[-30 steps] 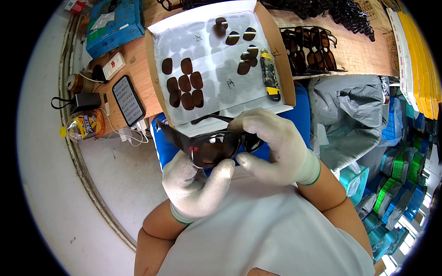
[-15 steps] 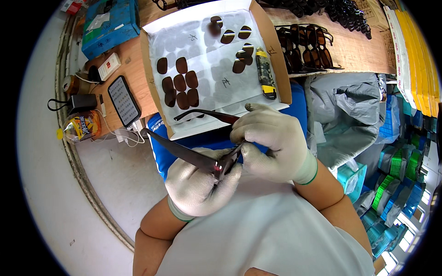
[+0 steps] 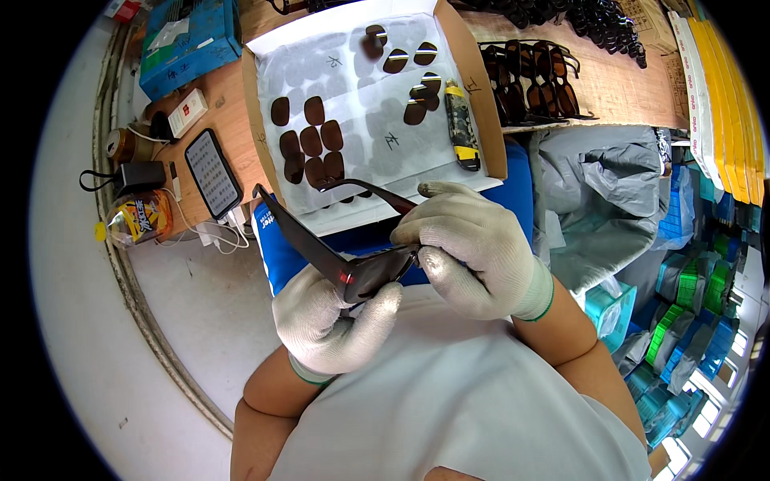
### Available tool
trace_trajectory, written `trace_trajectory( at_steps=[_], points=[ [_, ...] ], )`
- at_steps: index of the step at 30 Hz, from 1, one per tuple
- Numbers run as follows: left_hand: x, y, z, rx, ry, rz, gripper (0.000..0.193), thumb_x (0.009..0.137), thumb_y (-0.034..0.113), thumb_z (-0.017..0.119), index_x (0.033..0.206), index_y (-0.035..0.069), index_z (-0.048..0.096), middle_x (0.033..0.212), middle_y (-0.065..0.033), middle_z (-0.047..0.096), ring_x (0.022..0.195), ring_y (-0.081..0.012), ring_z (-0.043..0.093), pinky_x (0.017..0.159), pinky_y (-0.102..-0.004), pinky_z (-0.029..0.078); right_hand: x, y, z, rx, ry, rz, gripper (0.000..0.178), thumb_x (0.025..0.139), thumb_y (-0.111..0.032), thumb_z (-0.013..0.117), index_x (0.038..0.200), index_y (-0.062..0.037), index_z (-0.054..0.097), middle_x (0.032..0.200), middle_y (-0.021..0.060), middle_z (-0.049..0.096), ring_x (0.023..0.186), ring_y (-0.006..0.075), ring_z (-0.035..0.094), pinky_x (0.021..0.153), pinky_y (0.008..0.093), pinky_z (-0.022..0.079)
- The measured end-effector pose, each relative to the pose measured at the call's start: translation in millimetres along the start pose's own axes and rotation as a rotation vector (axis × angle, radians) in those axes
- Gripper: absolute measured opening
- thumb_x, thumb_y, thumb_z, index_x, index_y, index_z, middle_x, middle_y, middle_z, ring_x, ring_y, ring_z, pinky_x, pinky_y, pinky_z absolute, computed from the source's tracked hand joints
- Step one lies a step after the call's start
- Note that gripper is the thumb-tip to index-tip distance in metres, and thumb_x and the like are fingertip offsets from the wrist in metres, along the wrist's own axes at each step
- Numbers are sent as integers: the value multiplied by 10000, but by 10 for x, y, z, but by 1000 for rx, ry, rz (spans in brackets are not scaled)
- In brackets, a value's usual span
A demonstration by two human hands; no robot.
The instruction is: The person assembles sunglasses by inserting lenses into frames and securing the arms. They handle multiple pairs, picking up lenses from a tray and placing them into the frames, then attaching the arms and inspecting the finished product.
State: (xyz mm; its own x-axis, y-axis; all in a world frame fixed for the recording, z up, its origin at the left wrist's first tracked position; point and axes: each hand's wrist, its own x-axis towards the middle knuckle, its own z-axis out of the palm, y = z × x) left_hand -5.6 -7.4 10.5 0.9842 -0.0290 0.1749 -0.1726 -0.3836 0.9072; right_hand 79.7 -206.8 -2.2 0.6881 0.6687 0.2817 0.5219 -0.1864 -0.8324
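Both my hands wear white knit gloves and hold one pair of dark sunglasses (image 3: 377,271) above my lap. My left hand (image 3: 333,321) grips the frame by the corner near one lens, its thumb along the lower rim. My right hand (image 3: 473,248) pinches the other end of the frame, fingers curled over it. The two temples stick out, away from me, toward an open cardboard box (image 3: 493,152). On the white paper in that box lie several loose brown lenses (image 3: 331,136) and a yellow-and-black utility knife (image 3: 462,128).
Finished-looking sunglasses (image 3: 537,80) stand in rows right of the box, with a dark pile of frames (image 3: 593,24) behind. At the left are a phone (image 3: 214,174), a small white box (image 3: 188,115), a blue box (image 3: 191,48) and a bottle (image 3: 140,216). Grey plastic sacking (image 3: 601,192) hangs at the right.
The sunglasses have turned so that a lens now faces up more. My left hand has shifted slightly left and its thumb has opened away from my right hand.
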Motion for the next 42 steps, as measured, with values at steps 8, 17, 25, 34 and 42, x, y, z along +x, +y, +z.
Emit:
trace_trajectory(
  at_steps=[8,17,25,34,42],
  points=[
    [-86,-75,14,-42,15,-44,222,799,52,806,1007,4,746,951,-142,738,903,-280,725,856,-345,548,-4,19,-10,3,-11,-20,161,830,-88,620,965,-23,681,841,130,671,790,333,645,930,498,495],
    [-67,-150,3,-4,-30,84,256,885,107,761,1088,-20,672,1000,-155,733,858,-226,728,775,-318,575,2,-3,-26,-41,11,-50,186,789,-68,642,967,-32,684,896,107,667,879,308,654,997,526,480],
    [-94,-133,18,-8,-9,62,269,888,131,782,1084,-9,663,1030,-156,728,875,-234,726,773,-319,574,14,-19,-32,-45,24,-56,192,785,-47,634,971,-22,677,913,117,664,918,306,657,1017,539,475],
    [-90,-116,16,56,-4,146,236,876,86,781,1057,2,654,1009,-158,716,874,-260,718,757,-341,567,34,15,0,-33,29,-89,201,777,-41,624,972,-20,670,938,133,661,957,320,651,1008,526,478],
    [-59,-94,24,56,-4,95,199,849,106,779,991,2,687,1005,-156,714,870,-267,710,771,-336,561,20,40,-6,1,-30,-47,176,812,-69,618,974,-15,660,895,148,642,893,344,633,989,497,482]
  ],
)
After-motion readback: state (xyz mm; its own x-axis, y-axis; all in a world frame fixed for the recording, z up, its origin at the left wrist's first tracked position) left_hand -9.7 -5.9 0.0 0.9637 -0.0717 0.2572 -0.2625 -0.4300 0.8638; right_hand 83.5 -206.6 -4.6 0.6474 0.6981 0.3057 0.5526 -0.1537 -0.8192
